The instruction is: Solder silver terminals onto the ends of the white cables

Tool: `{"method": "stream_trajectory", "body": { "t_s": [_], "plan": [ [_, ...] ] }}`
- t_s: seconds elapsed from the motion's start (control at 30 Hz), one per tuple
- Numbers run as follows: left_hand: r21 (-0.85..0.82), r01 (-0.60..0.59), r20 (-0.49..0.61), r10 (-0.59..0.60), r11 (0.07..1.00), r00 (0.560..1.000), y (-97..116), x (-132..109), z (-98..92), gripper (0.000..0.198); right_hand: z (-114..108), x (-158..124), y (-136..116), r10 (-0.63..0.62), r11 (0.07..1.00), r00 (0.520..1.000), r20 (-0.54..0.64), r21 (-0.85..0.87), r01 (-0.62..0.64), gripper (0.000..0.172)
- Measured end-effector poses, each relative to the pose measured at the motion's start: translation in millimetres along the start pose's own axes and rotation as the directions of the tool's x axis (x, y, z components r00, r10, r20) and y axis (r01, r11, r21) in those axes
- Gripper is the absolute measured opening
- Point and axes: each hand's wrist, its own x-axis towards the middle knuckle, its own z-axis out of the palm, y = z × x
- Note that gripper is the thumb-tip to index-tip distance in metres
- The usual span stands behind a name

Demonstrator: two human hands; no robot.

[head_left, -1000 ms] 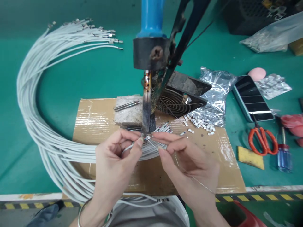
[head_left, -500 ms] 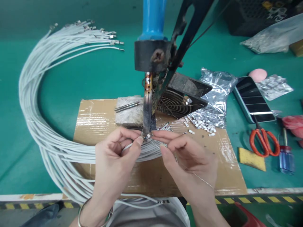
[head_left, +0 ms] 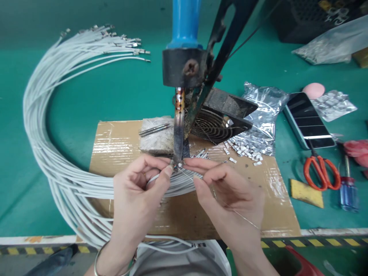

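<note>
My left hand (head_left: 140,201) pinches a white cable (head_left: 152,179) between thumb and forefinger, its end right under the tip of a blue-handled soldering iron (head_left: 178,134) fixed upright in a clamp. Thin solder wire (head_left: 245,219) runs through my right hand (head_left: 231,201), between thumb and fingers, up to the iron's tip. A tiny silvery metal piece (head_left: 180,165) shows at the tip, by my right fingertips; I cannot tell if they touch it. Beneath both hands lies a bundle of white cables (head_left: 37,111), which curves round to the left with metal ends at the back.
Behind the iron's tip are a block (head_left: 156,138) with metal rods on it and a black fan (head_left: 218,122). Small metal connectors (head_left: 244,150) lie loose on the cardboard (head_left: 273,207). To the right are a phone (head_left: 309,120), orange-handled scissors (head_left: 322,172), a yellow sponge (head_left: 306,193) and a screwdriver (head_left: 349,193).
My left hand has shifted very slightly left. Otherwise both hands keep their grips at the iron's tip.
</note>
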Motion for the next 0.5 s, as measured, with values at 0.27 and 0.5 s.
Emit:
{"method": "stream_trajectory", "body": {
  "t_s": [0.27, 0.5],
  "plan": [
    [-0.004, 0.001, 0.015, -0.001, 1.000, 1.000, 0.9, -1.2, -1.2, 0.017, 2.5, -0.4, -0.9, 0.003, 1.000, 1.000, -0.018, -0.001, -0.003, 0.025],
    [-0.008, -0.004, 0.019, 0.005, 1.000, 1.000, -1.0, -0.4, -1.6, 0.019, 2.1, -1.1, -1.7, -0.002, 1.000, 1.000, -0.011, -0.001, 0.002, 0.025]
  ]
}}
